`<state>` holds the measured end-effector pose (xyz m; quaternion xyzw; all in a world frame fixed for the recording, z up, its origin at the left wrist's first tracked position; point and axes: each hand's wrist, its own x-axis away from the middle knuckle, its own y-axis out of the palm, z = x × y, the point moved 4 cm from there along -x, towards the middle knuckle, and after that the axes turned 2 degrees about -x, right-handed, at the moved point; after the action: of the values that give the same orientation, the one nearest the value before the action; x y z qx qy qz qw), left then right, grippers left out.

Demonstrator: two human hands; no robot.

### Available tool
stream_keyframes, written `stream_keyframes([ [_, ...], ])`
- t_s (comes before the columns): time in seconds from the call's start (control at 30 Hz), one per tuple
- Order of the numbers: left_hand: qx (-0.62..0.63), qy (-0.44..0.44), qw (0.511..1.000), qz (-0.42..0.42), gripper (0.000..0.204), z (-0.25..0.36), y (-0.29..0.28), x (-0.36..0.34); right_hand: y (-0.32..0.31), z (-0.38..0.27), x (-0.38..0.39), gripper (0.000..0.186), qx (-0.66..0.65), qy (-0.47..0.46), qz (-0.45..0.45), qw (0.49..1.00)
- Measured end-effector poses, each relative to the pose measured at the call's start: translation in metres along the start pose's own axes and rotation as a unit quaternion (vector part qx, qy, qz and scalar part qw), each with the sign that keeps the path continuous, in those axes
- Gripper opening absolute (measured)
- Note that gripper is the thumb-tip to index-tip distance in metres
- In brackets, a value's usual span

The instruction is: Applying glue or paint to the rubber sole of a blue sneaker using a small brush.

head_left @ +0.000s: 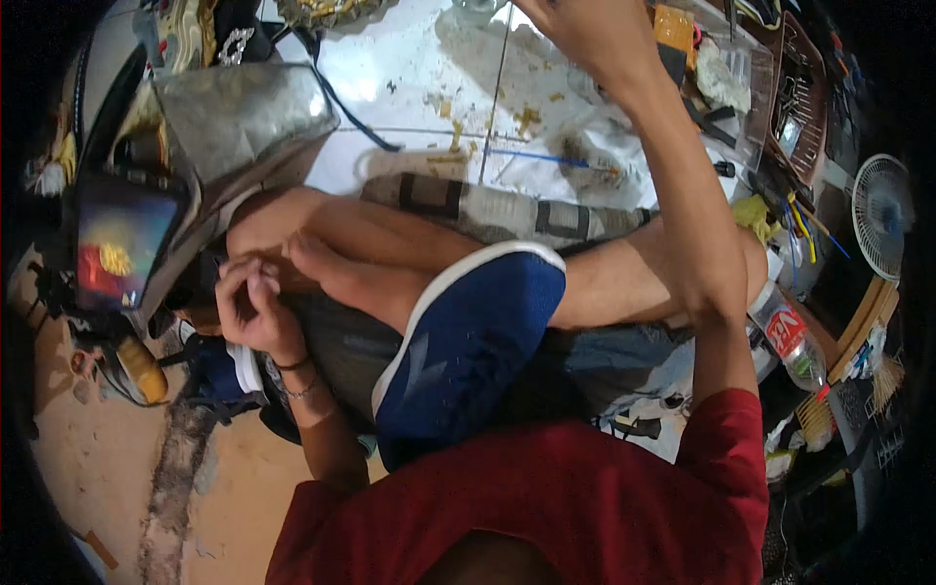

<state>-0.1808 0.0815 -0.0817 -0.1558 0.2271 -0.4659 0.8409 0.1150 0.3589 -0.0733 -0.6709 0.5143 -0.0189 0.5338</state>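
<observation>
A dark blue shoe (478, 341) with a white sole edge rests across my lap, over my crossed legs. Neither hand is on it. My left hand (258, 307) is raised to the left of the shoe, above my knee, its fingers curled in toward the thumb. Whatever may be between those fingertips is too small to make out. Stretched far forward, my right hand (597, 37) is at the top edge of the view, over the tiled floor (390, 88). Its fingers are mostly cut off, so their grip is hidden.
At the left are a metal block (244, 112) and a lit phone (127, 244). A thin blue stick (536, 156) and yellowish scraps lie on the tiles. To the right are a plastic bottle (788, 336), a brown basket of tools (798, 107) and a white fan (880, 216).
</observation>
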Motion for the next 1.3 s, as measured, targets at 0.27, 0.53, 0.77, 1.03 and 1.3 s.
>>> stream_keyframes([
  [0.27, -0.045, 0.096, 0.958, -0.266, 0.018, 0.085, 0.061, -0.009, 0.008, 0.029, 0.005, 0.034, 0.015, 0.086, -0.156, 0.984],
  [0.53, -0.178, 0.163, 0.846, -0.475, 0.045, 0.097, 0.089, 0.022, -0.077, -0.025, 0.069, 0.031, -0.469, 0.293, 0.097, 0.828],
  [0.77, 0.107, -0.031, 0.855, -0.507, 0.041, 0.101, 0.090, 0.057, -0.046, -0.117, 0.186, 0.028, -0.535, 0.471, 0.044, 0.700],
  [1.03, 0.242, -0.138, 0.859, -0.429, 0.037, 0.114, 0.082, 0.075, -0.072, -0.150, 0.157, 0.027, -0.533, 0.440, 0.081, 0.718],
  [1.3, 0.199, -0.141, 0.862, -0.445, 0.036, 0.105, 0.078, 0.074, -0.075, -0.158, 0.146, 0.021, -0.491, 0.357, 0.045, 0.793],
])
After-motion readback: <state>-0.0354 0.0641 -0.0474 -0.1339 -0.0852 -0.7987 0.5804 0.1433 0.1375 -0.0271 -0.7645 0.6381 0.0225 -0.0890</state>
